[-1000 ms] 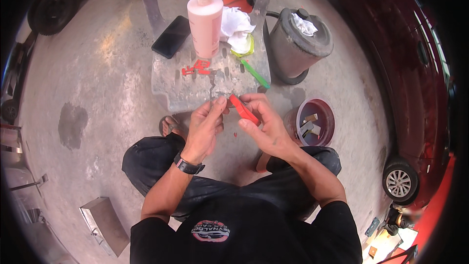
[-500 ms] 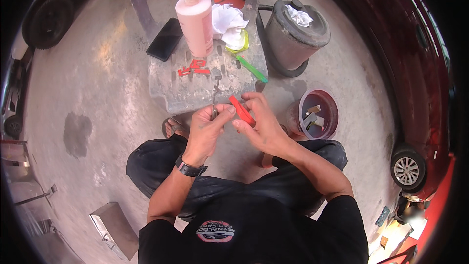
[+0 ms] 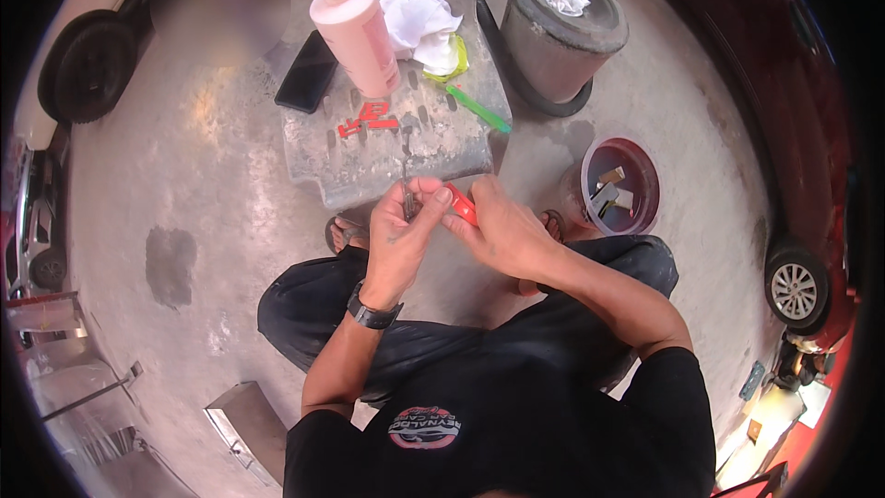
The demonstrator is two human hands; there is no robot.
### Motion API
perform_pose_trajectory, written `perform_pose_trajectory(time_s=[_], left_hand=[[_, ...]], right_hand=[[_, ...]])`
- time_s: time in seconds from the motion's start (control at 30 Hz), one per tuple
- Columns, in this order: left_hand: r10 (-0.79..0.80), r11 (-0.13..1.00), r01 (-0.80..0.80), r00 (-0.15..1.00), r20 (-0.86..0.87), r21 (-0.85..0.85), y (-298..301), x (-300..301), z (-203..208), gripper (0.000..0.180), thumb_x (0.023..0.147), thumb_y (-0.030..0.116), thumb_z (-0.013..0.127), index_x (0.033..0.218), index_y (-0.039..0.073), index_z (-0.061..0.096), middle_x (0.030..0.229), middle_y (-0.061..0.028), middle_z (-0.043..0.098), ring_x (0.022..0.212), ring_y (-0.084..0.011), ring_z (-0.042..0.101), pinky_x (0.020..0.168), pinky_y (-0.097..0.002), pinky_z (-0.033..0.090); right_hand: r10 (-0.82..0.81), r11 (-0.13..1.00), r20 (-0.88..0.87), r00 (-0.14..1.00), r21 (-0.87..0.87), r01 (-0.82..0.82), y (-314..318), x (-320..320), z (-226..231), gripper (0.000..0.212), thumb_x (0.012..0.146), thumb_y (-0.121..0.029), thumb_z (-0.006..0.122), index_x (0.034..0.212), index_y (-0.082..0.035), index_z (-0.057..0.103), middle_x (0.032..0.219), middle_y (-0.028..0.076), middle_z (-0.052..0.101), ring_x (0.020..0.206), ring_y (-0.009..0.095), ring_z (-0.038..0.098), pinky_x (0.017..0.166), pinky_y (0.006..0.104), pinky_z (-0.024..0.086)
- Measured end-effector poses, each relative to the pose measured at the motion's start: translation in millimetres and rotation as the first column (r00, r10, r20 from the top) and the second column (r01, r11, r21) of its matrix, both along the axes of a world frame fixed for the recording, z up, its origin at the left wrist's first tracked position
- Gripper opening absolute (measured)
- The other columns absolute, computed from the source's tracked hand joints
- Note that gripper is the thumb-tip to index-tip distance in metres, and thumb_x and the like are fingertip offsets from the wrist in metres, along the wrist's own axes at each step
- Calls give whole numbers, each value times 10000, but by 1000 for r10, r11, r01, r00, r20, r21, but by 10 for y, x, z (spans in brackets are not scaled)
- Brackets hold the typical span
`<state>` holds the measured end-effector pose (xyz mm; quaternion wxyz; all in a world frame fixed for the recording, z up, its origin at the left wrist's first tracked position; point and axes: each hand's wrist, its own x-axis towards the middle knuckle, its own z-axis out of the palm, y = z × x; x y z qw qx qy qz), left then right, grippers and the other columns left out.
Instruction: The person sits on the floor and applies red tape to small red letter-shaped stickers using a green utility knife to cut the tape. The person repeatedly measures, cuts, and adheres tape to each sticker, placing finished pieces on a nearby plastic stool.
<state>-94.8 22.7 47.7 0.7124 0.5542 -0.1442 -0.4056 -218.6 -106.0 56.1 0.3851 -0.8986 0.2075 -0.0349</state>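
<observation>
My left hand (image 3: 396,238) is closed around a thin metal tool (image 3: 407,186), whose narrow end points away from me; its exact kind I cannot make out. A small flat red piece (image 3: 462,207) sits pinched in my right hand (image 3: 505,229), one end against my left thumb. Both hands are close together at the near edge of a worn grey plastic chair seat (image 3: 406,175). On that seat lie several red cut-out pieces (image 3: 369,118). A long green plastic-looking tool (image 3: 479,109) lies to their right.
A pink bottle (image 3: 358,44), a dark phone (image 3: 308,73) and crumpled white paper (image 3: 417,26) occupy the far seat. Right of the chair are a grey lidded bucket (image 3: 562,53) and a tub (image 3: 645,166) holding small items. A dark red car (image 3: 737,65) flanks the right side.
The red piece has turned, and my right fingers now cover more of it. My hands have drawn closer together. The whole view has shifted slightly.
</observation>
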Motion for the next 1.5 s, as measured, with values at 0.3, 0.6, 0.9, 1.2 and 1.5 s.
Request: perform_pose_trajectory(time_s=[0.3,0.6,0.9,1.2,1.5], left_hand=[[-97,995,90,961,257,39,5,4,-110,361,964,73,741,1279,-70,637,1092,-30,677,990,-58,594,857,-225,508],[-57,992,25,961,270,120,-43,-62,-79,260,958,98,747,1192,-3,693,925,40,667,672,10,492,579,-166,366],[-14,999,12,999,31,44,-18,20,-95,222,954,91,749,1153,21,681,941,45,671,738,10,500,613,-161,352],[268,963,-267,961,60,-28,-108,279,-358,155,989,96,702,1124,50,642,862,53,620,586,26,375,490,-182,243],[216,966,-246,934,-285,-74,250,544,-622,186,1026,110,631,1192,30,606,951,-12,658,602,-3,416,506,-177,307]], right_hand=[[-14,999,-21,1000,-38,13,-18,-42,65,459,980,-317,692,1068,72,466,1071,303,565,895,510,630,719,546,501],[-39,992,9,999,-123,39,-39,-88,23,478,966,-316,689,1117,91,488,1082,288,571,880,466,669,729,544,524],[-34,982,54,998,-186,43,-31,-36,-1,431,939,-258,719,1078,67,473,1079,272,547,909,484,634,761,544,502],[-104,784,68,992,-609,123,-245,702,-390,457,854,-264,775,1105,19,518,1121,218,559,1087,414,605,1030,657,383],[242,929,324,915,-350,-122,-138,793,-438,434,948,-280,708,1256,-15,557,1291,165,573,1214,377,583,1171,650,285]])
